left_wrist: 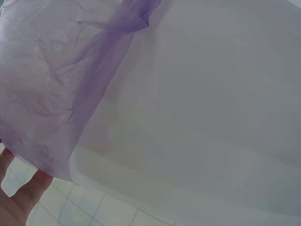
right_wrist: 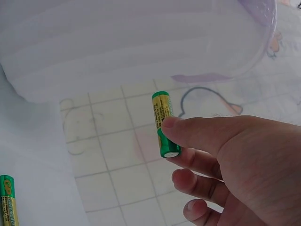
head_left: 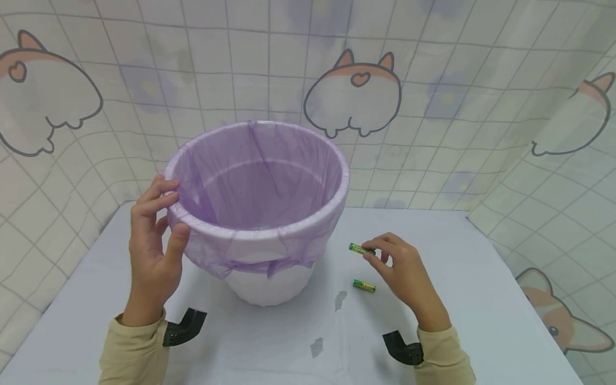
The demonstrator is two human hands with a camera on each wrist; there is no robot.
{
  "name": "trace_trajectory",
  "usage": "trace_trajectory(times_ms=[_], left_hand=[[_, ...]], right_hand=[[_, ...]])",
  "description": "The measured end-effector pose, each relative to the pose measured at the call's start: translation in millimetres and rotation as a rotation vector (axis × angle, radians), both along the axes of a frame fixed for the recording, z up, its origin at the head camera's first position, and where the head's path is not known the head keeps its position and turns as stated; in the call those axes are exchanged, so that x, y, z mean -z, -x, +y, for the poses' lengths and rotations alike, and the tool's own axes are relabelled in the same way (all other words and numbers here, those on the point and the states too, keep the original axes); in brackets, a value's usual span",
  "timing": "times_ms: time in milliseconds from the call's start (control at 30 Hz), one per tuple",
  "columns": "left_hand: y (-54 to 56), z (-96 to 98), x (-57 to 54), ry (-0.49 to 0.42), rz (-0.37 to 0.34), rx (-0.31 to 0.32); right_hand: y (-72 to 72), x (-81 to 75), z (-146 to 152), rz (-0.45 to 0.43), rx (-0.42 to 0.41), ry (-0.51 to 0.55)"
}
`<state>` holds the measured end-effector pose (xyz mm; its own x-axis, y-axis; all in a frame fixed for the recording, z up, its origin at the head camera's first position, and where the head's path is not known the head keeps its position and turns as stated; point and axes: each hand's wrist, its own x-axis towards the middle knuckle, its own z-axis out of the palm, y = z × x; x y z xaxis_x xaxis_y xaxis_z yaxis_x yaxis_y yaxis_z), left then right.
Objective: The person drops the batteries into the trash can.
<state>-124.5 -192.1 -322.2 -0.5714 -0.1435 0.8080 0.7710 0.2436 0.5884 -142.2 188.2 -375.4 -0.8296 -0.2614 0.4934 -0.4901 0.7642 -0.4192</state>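
A white trash can (head_left: 269, 286) lined with a purple plastic bag (head_left: 293, 176) is at the left middle of the table, its mouth facing up. My left hand (head_left: 156, 246) holds the can's left rim, fingertips over the edge and thumb against the outside; the left wrist view shows only two fingertips at the bag (left_wrist: 42, 84). To the right of the can, my right hand (head_left: 401, 267) pinches a green and yellow battery (right_wrist: 162, 110) between thumb and fingers, raised above the table. A second battery (head_left: 364, 286) lies on the table just below that hand.
The white tabletop (head_left: 269, 347) has two small grey patches (head_left: 316, 347) near the front. A tile-patterned curtain (head_left: 231, 69) with cartoon animal prints hangs behind and at both sides. Black wrist mounts (head_left: 185, 327) stick out from both sleeves.
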Motion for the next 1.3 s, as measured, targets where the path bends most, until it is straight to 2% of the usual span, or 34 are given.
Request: trace_trajectory(times_ms=[600,1300], left_hand=[[0.8,0.9,-0.6,0.000,-0.006,-0.016],[0.2,1.2,-0.8,-0.011,-0.016,-0.013]], right_hand=[[-1.2,-8.9,5,0.075,-0.020,0.012],[-6.5,-28.5,2,0.108,-0.030,0.022]])
